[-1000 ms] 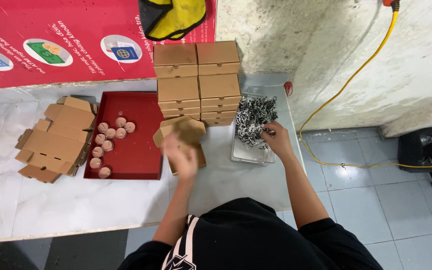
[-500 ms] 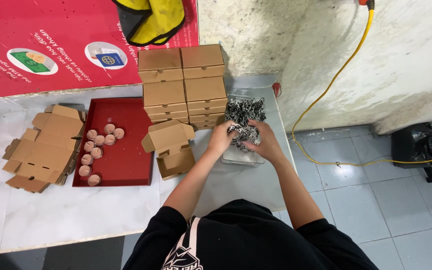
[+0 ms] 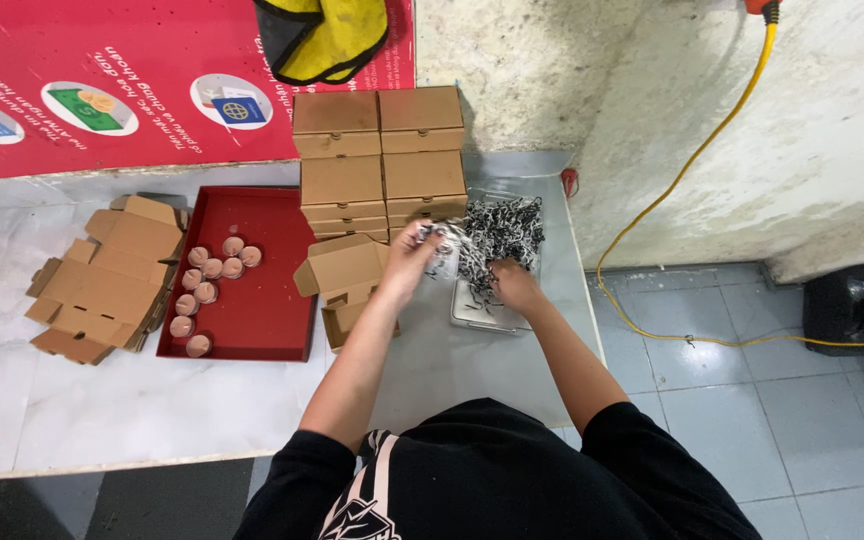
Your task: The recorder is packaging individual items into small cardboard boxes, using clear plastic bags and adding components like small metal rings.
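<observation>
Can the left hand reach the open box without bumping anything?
Probably yes. The left hand holds a clump of shredded paper right beside the open box, and nothing lies between them.

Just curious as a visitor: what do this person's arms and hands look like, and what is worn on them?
Both arms are bare from short black sleeves down. The left hand and right hand wear no gloves; no rings or watch are visible. The black top has a white printed design at the front.

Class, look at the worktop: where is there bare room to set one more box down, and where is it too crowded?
Bare marble lies in front of the red tray and beside the flat cardboard stack, toward the near edge. The far right is crowded: the box stack, the open box, and both hands at the shredded paper.
</observation>
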